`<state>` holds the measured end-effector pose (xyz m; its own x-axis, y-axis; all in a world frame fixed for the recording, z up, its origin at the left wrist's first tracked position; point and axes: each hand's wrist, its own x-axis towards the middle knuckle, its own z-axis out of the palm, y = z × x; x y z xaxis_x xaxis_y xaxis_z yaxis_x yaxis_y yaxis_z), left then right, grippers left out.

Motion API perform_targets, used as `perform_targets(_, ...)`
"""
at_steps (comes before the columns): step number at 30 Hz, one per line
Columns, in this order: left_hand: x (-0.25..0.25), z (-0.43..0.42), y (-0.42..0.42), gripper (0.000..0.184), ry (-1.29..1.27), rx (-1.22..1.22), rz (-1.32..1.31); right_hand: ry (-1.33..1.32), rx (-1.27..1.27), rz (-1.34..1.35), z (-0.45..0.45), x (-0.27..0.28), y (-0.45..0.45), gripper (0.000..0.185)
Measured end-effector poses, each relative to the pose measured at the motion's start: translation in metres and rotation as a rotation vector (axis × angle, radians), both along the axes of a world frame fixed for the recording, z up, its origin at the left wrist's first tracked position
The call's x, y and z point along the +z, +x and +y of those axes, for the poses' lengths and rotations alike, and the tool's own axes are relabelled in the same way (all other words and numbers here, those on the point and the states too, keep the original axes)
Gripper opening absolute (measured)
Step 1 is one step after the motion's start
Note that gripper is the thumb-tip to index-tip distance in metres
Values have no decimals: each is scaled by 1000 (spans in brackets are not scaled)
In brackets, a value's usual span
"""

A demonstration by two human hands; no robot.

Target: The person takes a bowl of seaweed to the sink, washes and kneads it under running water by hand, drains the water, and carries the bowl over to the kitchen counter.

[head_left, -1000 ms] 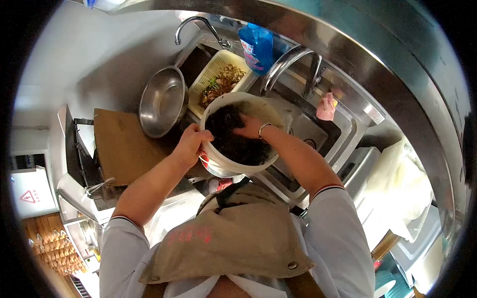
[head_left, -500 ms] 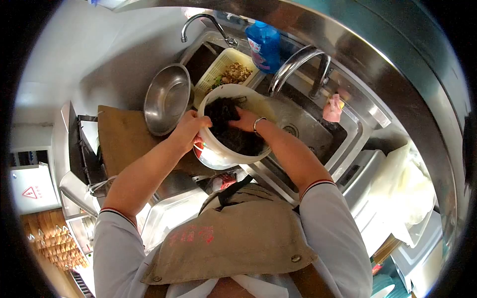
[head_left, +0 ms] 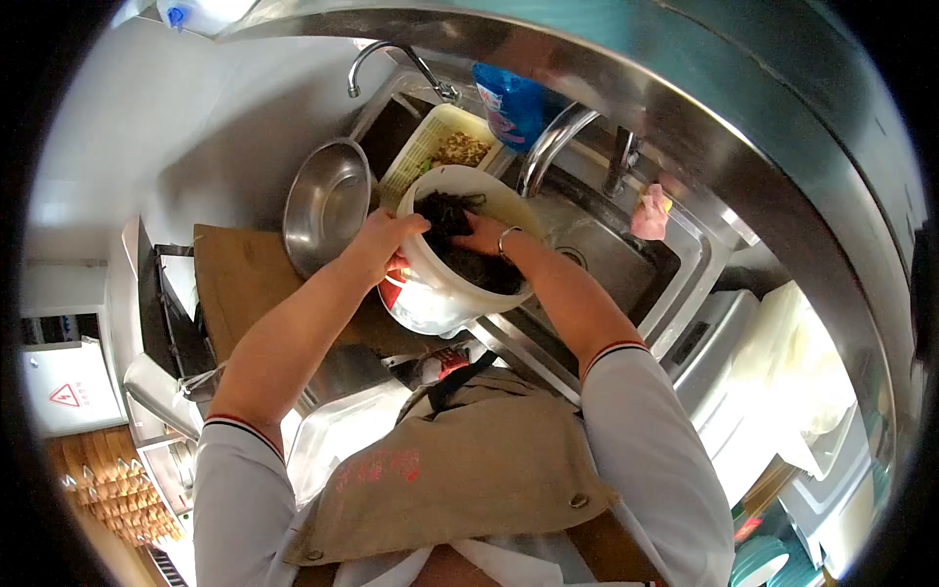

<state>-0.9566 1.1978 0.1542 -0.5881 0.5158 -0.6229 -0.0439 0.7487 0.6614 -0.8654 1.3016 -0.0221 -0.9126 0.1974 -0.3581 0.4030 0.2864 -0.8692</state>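
Your left hand [head_left: 381,247] has its fingers clamped on the rim of the round white plastic bucket [head_left: 426,305] at the centre of the frame, while your right hand [head_left: 481,238] reaches inside into the dark stringy mass [head_left: 447,212], its fingertips hidden, so you cannot tell whether they are closed. Crowding your bucket are the round silver metal bowl [head_left: 328,205] at left, the pale yellow plastic basket [head_left: 419,161] of scraps behind, and the curved chrome faucet [head_left: 556,145] at upper right.

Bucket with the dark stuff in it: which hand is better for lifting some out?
Probably the right hand: it is inside the white bucket, at the dark stuff. The left hand holds the bucket by its rim, so it would have to let go first.
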Motion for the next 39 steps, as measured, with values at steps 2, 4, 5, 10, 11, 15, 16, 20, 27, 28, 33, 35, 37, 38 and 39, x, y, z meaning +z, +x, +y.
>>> perform_targets(2,5,5,8,36,-7,3,20,31,-4,5,2,-9,-1,92)
perform_targets(4,6,9,10,36,-16,-23,8,21,-17,-18,3,-15,-4,91)
perform_targets(5,4,11,6,36,-22,-54,-16,17,-25,-29,5,-19,-4,91)
perform_targets(10,8,22,18,34,-12,-94,-4,-6,-41,34,9,-40,-7,89)
perform_targets(11,3,24,16,32,-20,-101,5,3,-44,66,11,-56,-11,88)
perform_targets(15,-17,32,11,37,42,-120,83,62,-55,147,14,-26,10,86)
perform_targets(16,-21,34,10,39,1,-125,140,59,-96,154,12,-32,8,86)
perform_targets(20,-34,45,8,43,-61,-154,245,35,-150,146,13,-65,0,89)
perform_targets(27,-36,61,20,44,-107,-177,281,1,-171,272,21,-145,-22,80)
perform_targets(28,-37,63,22,45,-97,-190,268,-24,-166,299,22,-160,-25,77)
perform_targets(33,-32,70,34,47,-114,-267,279,73,-136,176,30,-214,-38,66)
perform_targets(35,-26,74,37,48,-175,-291,275,-12,-210,228,25,-208,-34,62)
perform_targets(37,-28,78,38,50,-194,-292,291,-31,-194,215,26,-192,-27,59)
perform_targets(38,-34,80,39,51,-184,-282,308,-9,-143,175,29,-186,-25,57)
perform_targets(39,-36,81,41,52,-173,-274,324,13,-94,133,30,-186,-23,56)
